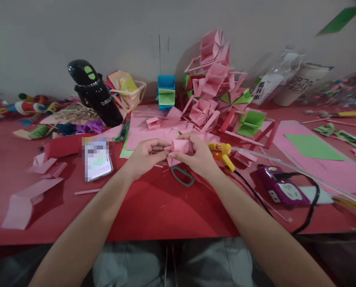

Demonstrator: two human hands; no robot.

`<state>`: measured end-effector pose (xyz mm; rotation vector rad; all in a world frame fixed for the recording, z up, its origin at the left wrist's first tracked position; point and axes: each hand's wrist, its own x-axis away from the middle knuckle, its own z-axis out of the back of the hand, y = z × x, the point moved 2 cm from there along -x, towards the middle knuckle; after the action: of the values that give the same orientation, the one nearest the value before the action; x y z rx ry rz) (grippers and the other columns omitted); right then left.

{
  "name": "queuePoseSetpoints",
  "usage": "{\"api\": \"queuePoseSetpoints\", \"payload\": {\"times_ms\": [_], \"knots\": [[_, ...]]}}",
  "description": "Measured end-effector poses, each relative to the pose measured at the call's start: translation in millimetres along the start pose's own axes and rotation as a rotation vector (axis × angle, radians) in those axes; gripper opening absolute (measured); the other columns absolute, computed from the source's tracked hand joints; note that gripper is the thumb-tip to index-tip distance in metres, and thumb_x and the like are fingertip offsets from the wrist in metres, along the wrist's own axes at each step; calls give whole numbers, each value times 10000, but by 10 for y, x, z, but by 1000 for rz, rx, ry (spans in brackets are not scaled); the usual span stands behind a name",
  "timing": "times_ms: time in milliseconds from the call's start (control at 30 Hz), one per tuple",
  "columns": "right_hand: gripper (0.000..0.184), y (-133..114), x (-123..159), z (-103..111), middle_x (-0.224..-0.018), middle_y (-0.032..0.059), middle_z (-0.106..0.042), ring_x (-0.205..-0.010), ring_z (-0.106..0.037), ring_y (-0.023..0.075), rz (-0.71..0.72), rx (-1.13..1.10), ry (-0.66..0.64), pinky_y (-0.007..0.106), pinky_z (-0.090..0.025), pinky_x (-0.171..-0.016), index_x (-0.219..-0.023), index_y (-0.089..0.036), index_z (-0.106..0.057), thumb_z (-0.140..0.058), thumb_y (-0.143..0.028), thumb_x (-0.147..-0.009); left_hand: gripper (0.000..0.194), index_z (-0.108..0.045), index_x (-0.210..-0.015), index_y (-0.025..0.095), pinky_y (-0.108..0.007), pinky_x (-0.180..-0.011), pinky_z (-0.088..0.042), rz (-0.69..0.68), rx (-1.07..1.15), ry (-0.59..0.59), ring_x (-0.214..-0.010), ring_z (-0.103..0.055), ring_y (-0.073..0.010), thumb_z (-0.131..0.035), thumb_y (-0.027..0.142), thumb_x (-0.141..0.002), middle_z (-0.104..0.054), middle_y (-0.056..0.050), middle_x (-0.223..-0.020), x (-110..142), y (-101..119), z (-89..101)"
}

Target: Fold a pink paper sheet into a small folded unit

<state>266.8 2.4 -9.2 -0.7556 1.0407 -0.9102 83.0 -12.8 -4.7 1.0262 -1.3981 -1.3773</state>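
Both my hands meet over the middle of the red table [154,207] on a small folded pink paper piece [180,146]. My left hand [145,156] pinches its left tip with closed fingers. My right hand [198,156] wraps round its right side. Scissors with green handles [182,175] lie on the table just below my hands. A yellow glue gun [222,154] rests right beside my right hand, its black cord trailing to the right.
A phone [98,161] lies left of my hands. A black bottle [96,93] stands at the back left. A tall pile of pink and green folded paper [216,87] rises behind. A purple power strip [281,188] sits at the right. Pink paper scraps [25,199] lie at the left edge.
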Motion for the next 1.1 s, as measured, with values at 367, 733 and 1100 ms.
{"api": "queuePoseSetpoints", "payload": {"times_ms": [367, 733, 1100], "knots": [[385, -42, 16, -19, -889, 11, -625, -803, -564, 184, 9, 52, 128, 321, -456, -727, -909, -223, -571, -834, -412, -702, 523, -635, -1125, 151, -314, -773, -588, -118, -121, 9, -830, -697, -169, -842, 251, -655, -701, -53, -943, 0, -26, -70], [367, -6, -18, -22, -704, -35, -496, -645, -439, 121, -62, -27, 23, 282, -355, -597, -781, -207, -532, -814, -435, -724, 352, -617, -1079, 148, -316, -779, -550, -161, -215, 63, -849, -704, -186, -723, 179, -744, -731, -55, -893, 9, 53, 11], [226, -37, 28, -49, -919, 33, -673, -781, -582, 146, 38, -62, -163, 276, -455, -678, -988, -193, -658, -669, -390, -877, 150, -667, -1014, 182, -319, -821, -541, -339, -498, 48, -911, -707, -180, -619, 157, -874, -747, -54, -999, 18, 74, 69]]}}
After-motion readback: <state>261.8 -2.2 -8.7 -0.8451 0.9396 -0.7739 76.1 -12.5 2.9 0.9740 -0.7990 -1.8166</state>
